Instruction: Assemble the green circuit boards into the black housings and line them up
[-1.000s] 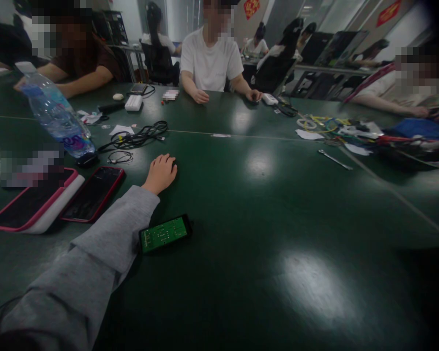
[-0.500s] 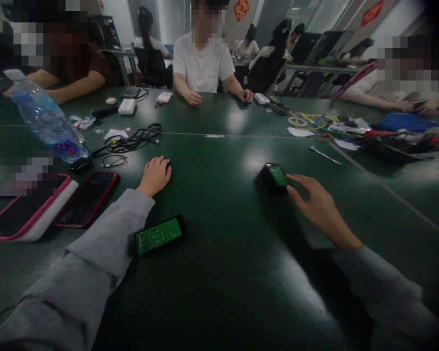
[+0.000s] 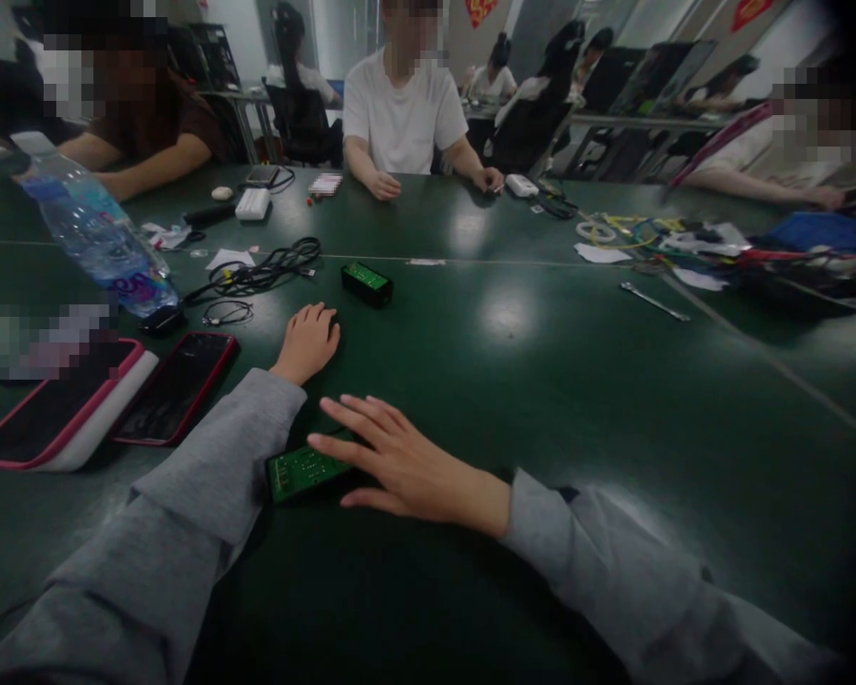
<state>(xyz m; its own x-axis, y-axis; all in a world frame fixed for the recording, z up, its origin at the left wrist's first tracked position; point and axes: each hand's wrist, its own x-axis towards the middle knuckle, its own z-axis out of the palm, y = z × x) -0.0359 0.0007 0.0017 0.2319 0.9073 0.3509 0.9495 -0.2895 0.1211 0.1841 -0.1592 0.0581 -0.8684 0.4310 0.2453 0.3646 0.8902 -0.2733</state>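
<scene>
- We note the two bare hands apart on either side of the near board: left hand low on the dark green tabletop, fingers bent; we cannot tell whether it grips the dark sliver at its fingertips.
- Right hand has its fingers spread over the long black case with a green circuit board, hiding its right end; contact we cannot judge.
- That case lies flat, tilted, just beside the left grey sleeve.
- Beyond the left hand we find the short black box with a green board on top, near the coiled black cable.
- Left of the sleeve, we record a red-edged dark phone.
</scene>
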